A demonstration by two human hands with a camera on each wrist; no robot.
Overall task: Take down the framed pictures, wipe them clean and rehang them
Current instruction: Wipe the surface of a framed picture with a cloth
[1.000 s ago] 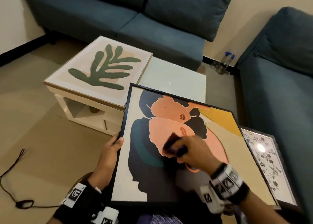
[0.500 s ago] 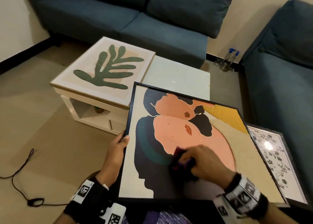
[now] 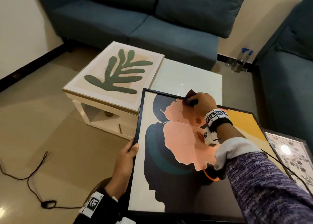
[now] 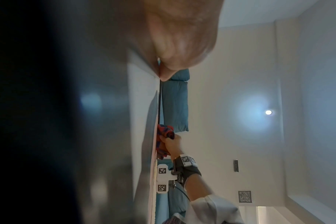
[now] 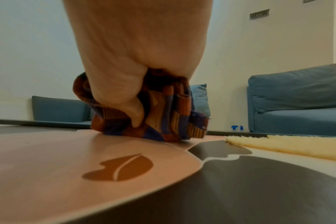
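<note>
A black-framed picture of two pink faces (image 3: 179, 149) lies tilted on my lap. My left hand (image 3: 130, 149) grips its left edge, thumb on the front; in the left wrist view that left hand (image 4: 175, 50) fills the top. My right hand (image 3: 201, 101) holds a bunched red-and-blue striped cloth (image 3: 190, 98) against the picture's top edge. The cloth (image 5: 163, 115) is pressed on the pink area, with my right hand (image 5: 136, 75) curled round it. From the left wrist view, the cloth (image 4: 164, 139) sits against the picture's face.
A leaf picture in a light frame (image 3: 118, 74) lies on the white coffee table (image 3: 186, 78). A floral framed picture (image 3: 293, 157) lies at the right, beside a blue sofa (image 3: 288, 81). Another blue sofa (image 3: 135, 17) stands behind. Spray bottles (image 3: 240, 61) and a black cord (image 3: 30, 178) are on the floor.
My right hand has carried the cloth from the lower middle of the picture up to its top edge. The left hand keeps its grip on the left edge.
</note>
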